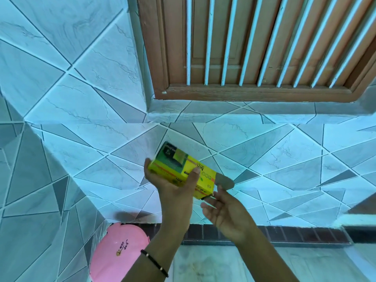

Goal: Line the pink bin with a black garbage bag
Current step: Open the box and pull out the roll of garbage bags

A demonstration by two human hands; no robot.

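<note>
Your left hand (173, 186) grips a yellow and green cardboard box (183, 169) of bin bags, thumb across its printed front face and fingers curled behind its far edge, so the box sits tilted, its green end up and to the left, its yellow end down and to the right. A grey end flap (224, 182) stands open at that lower right end. Your right hand (225, 214) is just under the open end, palm up, fingers loosely bent, its fingertips touching or nearly touching the box's lower corner; a small dark bit shows at the opening there, possibly the edge of a black bag, but it is too small to tell for sure. The right hand has nothing clearly in its grasp.

The round pink plastic bin (120, 253) sits low in the view at your lower left, on the floor in the corner of the tiled wall (81, 159), partly hidden behind your left forearm. It has small dark markings on its pink surface. A thin black beaded bracelet (154, 262) circles your left wrist. Above the hands, a brown wooden window frame with white vertical bars (254, 47) is set into the pale blue and grey tiles.
</note>
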